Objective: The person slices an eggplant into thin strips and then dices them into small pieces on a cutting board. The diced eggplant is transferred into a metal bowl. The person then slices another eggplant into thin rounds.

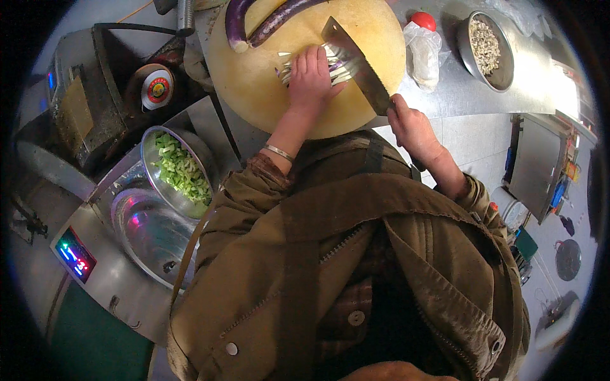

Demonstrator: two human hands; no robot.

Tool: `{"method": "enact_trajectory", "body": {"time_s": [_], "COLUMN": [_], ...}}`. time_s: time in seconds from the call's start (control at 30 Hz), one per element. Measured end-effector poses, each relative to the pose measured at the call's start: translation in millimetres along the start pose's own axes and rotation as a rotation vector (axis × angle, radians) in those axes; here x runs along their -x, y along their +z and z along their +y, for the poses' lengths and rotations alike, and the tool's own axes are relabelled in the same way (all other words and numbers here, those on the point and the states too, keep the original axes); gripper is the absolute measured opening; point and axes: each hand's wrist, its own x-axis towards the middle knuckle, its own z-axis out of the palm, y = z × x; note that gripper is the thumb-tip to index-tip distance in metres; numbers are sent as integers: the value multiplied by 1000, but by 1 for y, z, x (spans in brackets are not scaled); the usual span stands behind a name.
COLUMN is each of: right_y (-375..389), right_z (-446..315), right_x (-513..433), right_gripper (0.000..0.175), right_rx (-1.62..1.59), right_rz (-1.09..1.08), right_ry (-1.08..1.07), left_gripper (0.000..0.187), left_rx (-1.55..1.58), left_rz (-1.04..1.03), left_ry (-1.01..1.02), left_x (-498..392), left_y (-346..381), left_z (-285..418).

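Observation:
My left hand [309, 78] presses down on a pile of thin pale eggplant strips [339, 74], some edged with purple skin. These lie near the middle of a round yellowish cutting board [243, 97]. My right hand [413, 129] grips the handle of a Chinese cleaver [364, 71]. The broad dark blade stands just right of the strips, slanting across the board, and hides part of the pile's right side. Along the board's far edge lie uncut purple eggplants [284, 22], the left one with its pale stem end towards me.
On the steel counter [445, 102] at right are a knotted plastic bag [424, 59], a red tomato-like item [423, 21] and a steel bowl [505, 78] of chopped pale pieces. At left, a steel bowl [151, 164] of chopped green vegetable sits by a basin [143, 252] and a lit display panel [75, 255].

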Motion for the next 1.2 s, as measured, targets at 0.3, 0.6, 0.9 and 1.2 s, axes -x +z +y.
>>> {"method": "enact_trajectory", "body": {"time_s": [0.3,0.6,0.9,1.2], "right_y": [21,8,0,30], "right_z": [-4,3,-16,-4], "right_x": [-41,-21,-4,-42], "right_gripper": [25,23,24,23], "right_rx": [66,-14,88,104], "right_rz": [111,143,14,150], "right_ry": [-119,-101,-33,-162], "left_gripper": [87,86,73,71], "left_rx": [-122,-25,-101,-156], "left_rz": [37,26,71,81], "left_ry": [43,-53,10,22], "left_x": [2,8,8,9], "left_y": [4,-5,7,0], "left_z": [-1,2,-5,-2]}}
